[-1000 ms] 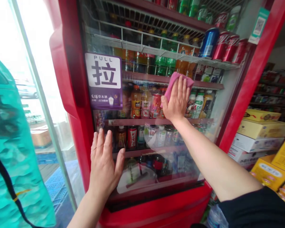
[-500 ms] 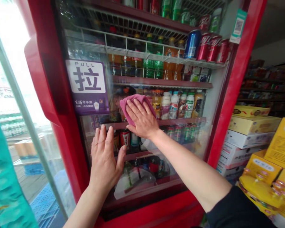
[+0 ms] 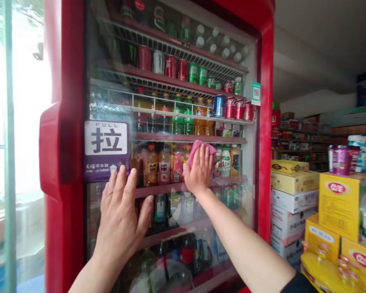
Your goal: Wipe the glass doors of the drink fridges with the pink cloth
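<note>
A pink cloth (image 3: 196, 149) lies against the glass door (image 3: 167, 193) of a red drinks fridge. My right hand (image 3: 199, 167) holds it there, palm toward the glass and fingers stretched over it. To the left, my left hand (image 3: 122, 211) is raised with fingers extended and thumb apart, holding nothing; whether it touches the glass I cannot tell. Just above its fingertips is a purple and white pull sticker (image 3: 106, 150). Behind the glass stand shelves of bottles and cans, partly hidden by my hands and by reflections.
The red door handle (image 3: 50, 150) juts out at the left of the fridge. On the right are stacked cartons (image 3: 294, 183) and yellow boxes (image 3: 338, 207), with purple cups (image 3: 341, 160) on top. A small QR code tag (image 3: 256, 93) is on the door's right side.
My right hand and the cloth have moved right across the glass. My left hand stays raised and open near the sticker. The view has shifted, showing more of the upper shelves.
</note>
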`<state>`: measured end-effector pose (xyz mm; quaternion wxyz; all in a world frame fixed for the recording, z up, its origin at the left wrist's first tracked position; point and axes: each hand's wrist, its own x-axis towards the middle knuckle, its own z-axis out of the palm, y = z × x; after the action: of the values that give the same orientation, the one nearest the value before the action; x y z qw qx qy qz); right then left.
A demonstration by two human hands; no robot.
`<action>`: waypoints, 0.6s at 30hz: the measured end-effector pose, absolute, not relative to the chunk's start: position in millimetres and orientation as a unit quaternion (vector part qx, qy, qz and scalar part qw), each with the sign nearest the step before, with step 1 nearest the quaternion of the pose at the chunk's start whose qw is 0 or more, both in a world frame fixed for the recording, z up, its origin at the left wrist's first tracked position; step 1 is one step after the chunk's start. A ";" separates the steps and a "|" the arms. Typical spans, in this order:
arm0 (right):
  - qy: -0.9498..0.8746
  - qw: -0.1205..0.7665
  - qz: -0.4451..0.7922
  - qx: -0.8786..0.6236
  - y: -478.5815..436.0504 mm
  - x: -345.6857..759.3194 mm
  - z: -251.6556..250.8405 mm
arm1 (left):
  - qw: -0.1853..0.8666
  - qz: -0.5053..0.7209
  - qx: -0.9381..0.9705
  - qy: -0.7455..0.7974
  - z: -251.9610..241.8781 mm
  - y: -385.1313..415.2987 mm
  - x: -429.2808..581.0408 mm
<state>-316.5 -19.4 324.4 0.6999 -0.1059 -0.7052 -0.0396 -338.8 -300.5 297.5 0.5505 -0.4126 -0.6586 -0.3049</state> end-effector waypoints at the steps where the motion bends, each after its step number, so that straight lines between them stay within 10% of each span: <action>1: -0.729 0.678 -0.053 -0.078 -38.1 -323.2 332.8 | 0.554 -0.301 -0.417 -0.654 302.5 -299.2 -337.9; 8: -0.778 0.559 -0.250 0.140 -134.7 -348.4 375.1 | 0.575 -0.292 -0.423 -0.636 331.9 -296.3 -336.7; 18: -0.781 0.574 -0.217 0.113 -44.3 -316.5 387.4 | 0.570 -0.262 -0.455 -0.632 323.9 -253.6 -345.9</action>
<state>-316.5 -44.3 387.4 0.5741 0.1130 -0.7815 -0.2166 -345.9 -253.6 323.9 0.5695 -0.4548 -0.6325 -0.2621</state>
